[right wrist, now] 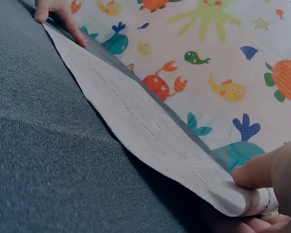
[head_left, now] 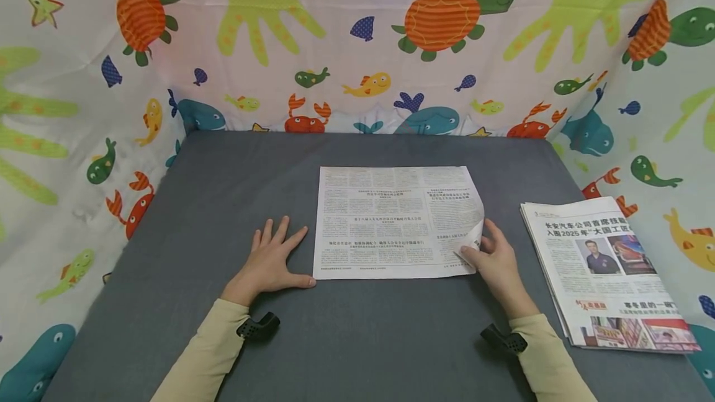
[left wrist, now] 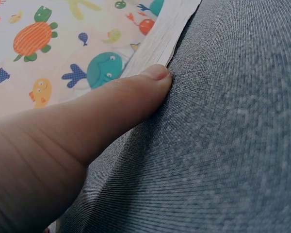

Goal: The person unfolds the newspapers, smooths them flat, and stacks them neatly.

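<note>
A printed newspaper sheet (head_left: 385, 216) lies on the grey cloth in front of me, its long side running left to right. My left hand (head_left: 268, 265) rests on the cloth with fingers spread, its thumb tip right at the sheet's near left corner; the left wrist view shows that thumb (left wrist: 111, 104) against the paper's edge (left wrist: 167, 36). At the near right corner my right hand (head_left: 499, 268) pinches the paper between thumb and fingers. That corner curls up and shows some of its underside. In the right wrist view the thumb (right wrist: 264, 170) presses the curled paper (right wrist: 223, 194) from above.
A stack of newspapers (head_left: 592, 290) with colour photos lies to the right of my right hand. Grey cloth (head_left: 380, 340) covers the table, and a white curtain (head_left: 346, 11) with sea animals surrounds it at the back and sides. Each wrist wears a black band device (head_left: 259, 326).
</note>
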The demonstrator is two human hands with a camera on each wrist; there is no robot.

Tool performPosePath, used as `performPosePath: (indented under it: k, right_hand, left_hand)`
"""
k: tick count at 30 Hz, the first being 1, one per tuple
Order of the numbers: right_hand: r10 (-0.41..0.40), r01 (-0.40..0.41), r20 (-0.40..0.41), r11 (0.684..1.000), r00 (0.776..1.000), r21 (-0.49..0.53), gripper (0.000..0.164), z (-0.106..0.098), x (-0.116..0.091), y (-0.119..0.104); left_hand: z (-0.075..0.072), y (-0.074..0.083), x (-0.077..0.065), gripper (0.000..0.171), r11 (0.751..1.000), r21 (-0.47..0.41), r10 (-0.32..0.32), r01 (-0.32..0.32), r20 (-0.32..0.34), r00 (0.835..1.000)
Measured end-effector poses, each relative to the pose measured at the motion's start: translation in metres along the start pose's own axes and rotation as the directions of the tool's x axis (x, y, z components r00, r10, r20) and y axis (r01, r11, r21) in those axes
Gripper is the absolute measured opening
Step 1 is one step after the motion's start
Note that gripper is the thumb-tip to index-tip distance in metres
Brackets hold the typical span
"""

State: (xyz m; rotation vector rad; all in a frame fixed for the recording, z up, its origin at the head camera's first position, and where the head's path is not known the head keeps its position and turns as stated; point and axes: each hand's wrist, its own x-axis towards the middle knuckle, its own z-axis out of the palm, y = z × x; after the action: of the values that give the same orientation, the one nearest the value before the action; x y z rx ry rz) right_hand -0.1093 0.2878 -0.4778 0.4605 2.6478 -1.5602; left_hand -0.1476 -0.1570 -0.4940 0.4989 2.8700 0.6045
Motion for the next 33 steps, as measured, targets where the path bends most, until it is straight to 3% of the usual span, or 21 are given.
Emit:
performPosePath:
  k: [4,8,11,14,16,18,21,24,28,33]
  right_hand:
    - [0.017,-0.017,0.017,0.999,1.000,0.027,0.097,-0.006,-0.002,-0.005]
    - [0.005,-0.002,-0.046,0.998,0.999,0.060,0.095,-0.021,0.000,-0.015]
    - [-0.047,0.050,-0.145,0.999,0.988,0.014,0.090,-0.033,0.003,-0.028]
    - [-0.128,0.105,-0.183,0.986,0.975,-0.132,0.085,-0.039,0.005,-0.044]
    - [-0.176,0.136,-0.142,0.957,0.974,-0.258,0.083,-0.034,0.007,-0.053]
    - [-0.188,0.148,-0.064,0.906,0.980,-0.398,0.084,-0.025,0.009,-0.061]
    - [-0.146,0.151,0.055,0.818,0.988,-0.555,0.088,-0.003,0.012,-0.067]
    - [-0.082,0.144,0.124,0.743,0.989,-0.654,0.093,0.021,0.012,-0.067]
    - [-0.060,0.148,0.148,0.687,0.987,-0.711,0.095,0.048,0.009,-0.061]
    - [-0.053,0.121,0.114,0.657,0.992,-0.744,0.096,0.066,0.006,-0.053]
  left_hand:
    - [-0.002,0.000,-0.001,0.114,1.000,-0.003,0.001,-0.001,-0.001,1.000]
    - [-0.003,0.000,-0.001,0.114,1.000,-0.008,0.005,-0.005,0.000,1.000]
    - [-0.005,-0.002,-0.002,0.114,1.000,-0.007,0.004,-0.004,0.001,1.000]
    - [-0.005,-0.004,-0.002,0.115,1.000,0.000,-0.002,0.002,0.003,1.000]
    - [-0.006,-0.005,-0.002,0.115,1.000,0.000,-0.006,0.006,0.003,1.000]
    - [-0.006,-0.006,-0.001,0.115,1.000,0.002,-0.010,0.010,0.003,1.000]
    - [-0.005,-0.007,0.000,0.115,1.000,0.005,-0.012,0.012,0.003,1.000]
    - [-0.004,-0.007,0.000,0.115,1.000,0.007,-0.007,0.007,0.003,1.000]
    - [-0.002,-0.005,0.000,0.114,1.000,0.002,-0.003,0.003,0.007,1.000]
    - [0.000,-0.003,0.000,0.114,1.000,-0.001,0.001,-0.001,0.008,1.000]
